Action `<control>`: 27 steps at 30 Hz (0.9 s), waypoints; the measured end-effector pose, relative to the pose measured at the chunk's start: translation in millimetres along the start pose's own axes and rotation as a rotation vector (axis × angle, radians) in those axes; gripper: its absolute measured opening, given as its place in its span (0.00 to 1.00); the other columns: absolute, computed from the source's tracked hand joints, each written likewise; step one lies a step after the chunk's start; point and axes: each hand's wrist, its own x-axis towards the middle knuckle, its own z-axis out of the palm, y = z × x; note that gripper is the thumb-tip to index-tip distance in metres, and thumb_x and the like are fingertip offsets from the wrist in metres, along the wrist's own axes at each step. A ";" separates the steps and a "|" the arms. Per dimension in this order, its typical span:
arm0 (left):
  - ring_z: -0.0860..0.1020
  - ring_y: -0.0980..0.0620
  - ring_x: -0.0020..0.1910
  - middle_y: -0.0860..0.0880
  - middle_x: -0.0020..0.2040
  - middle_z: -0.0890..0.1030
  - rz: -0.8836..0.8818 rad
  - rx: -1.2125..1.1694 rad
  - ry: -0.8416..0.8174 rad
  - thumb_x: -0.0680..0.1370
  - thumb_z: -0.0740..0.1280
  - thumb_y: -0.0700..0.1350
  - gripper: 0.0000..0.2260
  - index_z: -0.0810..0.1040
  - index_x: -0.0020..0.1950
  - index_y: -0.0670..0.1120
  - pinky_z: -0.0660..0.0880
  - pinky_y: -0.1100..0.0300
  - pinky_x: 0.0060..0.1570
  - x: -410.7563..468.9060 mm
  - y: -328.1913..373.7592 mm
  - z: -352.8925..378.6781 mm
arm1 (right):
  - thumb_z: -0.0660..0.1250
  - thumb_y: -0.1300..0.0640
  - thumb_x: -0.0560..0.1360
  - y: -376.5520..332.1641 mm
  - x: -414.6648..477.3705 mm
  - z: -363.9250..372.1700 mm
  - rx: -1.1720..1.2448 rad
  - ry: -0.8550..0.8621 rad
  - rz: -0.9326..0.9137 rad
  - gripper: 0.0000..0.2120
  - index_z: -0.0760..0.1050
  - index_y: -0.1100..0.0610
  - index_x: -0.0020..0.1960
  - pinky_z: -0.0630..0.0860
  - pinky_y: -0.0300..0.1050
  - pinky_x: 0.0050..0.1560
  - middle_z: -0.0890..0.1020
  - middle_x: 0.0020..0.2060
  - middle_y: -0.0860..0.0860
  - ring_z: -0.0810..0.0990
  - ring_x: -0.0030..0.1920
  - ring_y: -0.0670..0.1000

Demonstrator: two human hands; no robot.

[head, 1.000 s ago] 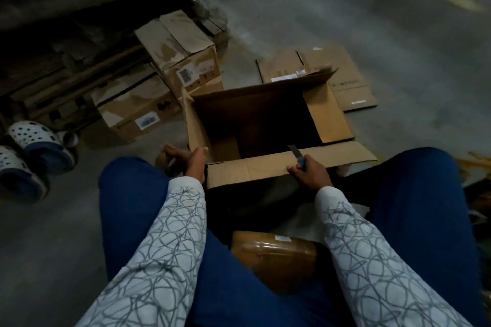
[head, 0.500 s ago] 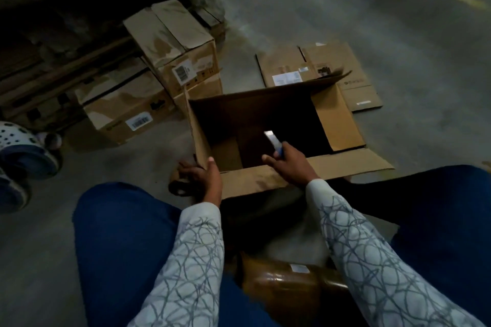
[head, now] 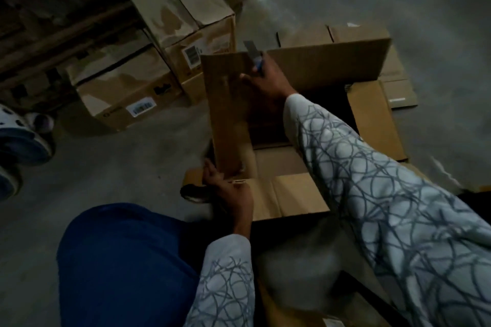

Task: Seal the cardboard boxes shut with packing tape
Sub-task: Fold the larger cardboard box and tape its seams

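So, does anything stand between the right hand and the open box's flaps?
Nothing visible does. The right hand, gripping a blue cutter, touches the raised left flap; the left hand holds the box at its near corner.

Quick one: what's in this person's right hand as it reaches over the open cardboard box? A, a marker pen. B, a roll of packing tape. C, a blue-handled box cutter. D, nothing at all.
C: the right hand grips a blue-handled box cutter, its blade sticking up past the raised left flap of the open cardboard box.
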 end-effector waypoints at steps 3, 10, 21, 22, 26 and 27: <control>0.68 0.41 0.73 0.42 0.78 0.63 0.135 0.339 -0.215 0.72 0.65 0.32 0.38 0.56 0.80 0.43 0.61 0.50 0.72 -5.7 -2.0 7.3 | 0.70 0.48 0.78 9.8 7.1 7.2 -0.051 -0.047 0.039 0.37 0.59 0.65 0.76 0.65 0.50 0.72 0.70 0.70 0.63 0.70 0.69 0.59; 0.54 0.43 0.80 0.44 0.82 0.52 0.008 0.617 -0.635 0.71 0.71 0.67 0.53 0.42 0.82 0.48 0.50 0.45 0.77 8.2 1.5 12.4 | 0.70 0.47 0.78 24.4 -41.5 -11.0 -0.105 -0.068 0.000 0.42 0.51 0.63 0.81 0.61 0.49 0.75 0.67 0.75 0.61 0.64 0.75 0.58; 0.60 0.41 0.77 0.44 0.79 0.56 0.289 0.703 -0.576 0.63 0.82 0.40 0.61 0.42 0.82 0.50 0.66 0.48 0.71 -7.7 41.4 -35.4 | 0.75 0.53 0.73 109.9 -269.9 -65.7 -0.160 0.272 -0.011 0.15 0.70 0.57 0.42 0.65 0.46 0.43 0.73 0.38 0.50 0.74 0.43 0.57; 0.63 0.40 0.74 0.44 0.77 0.58 0.323 0.668 -0.514 0.65 0.80 0.38 0.58 0.44 0.82 0.50 0.68 0.47 0.68 -7.7 42.8 -38.6 | 0.74 0.50 0.73 111.5 -277.4 -65.5 -0.169 0.310 -0.005 0.15 0.70 0.58 0.43 0.68 0.49 0.43 0.74 0.39 0.52 0.74 0.43 0.57; 0.67 0.37 0.70 0.45 0.74 0.59 0.412 0.638 -0.377 0.67 0.80 0.43 0.55 0.46 0.82 0.51 0.69 0.40 0.67 2.3 43.5 -50.5 | 0.73 0.49 0.72 105.9 -296.4 -63.7 -0.266 0.479 0.001 0.15 0.71 0.57 0.44 0.71 0.52 0.46 0.76 0.42 0.57 0.73 0.46 0.59; 0.68 0.37 0.70 0.45 0.74 0.60 0.400 0.602 -0.344 0.66 0.81 0.44 0.55 0.47 0.82 0.51 0.70 0.39 0.67 3.9 43.1 -52.2 | 0.75 0.51 0.72 104.0 -298.9 -63.1 -0.278 0.493 0.008 0.15 0.71 0.58 0.44 0.71 0.52 0.46 0.76 0.43 0.58 0.73 0.47 0.59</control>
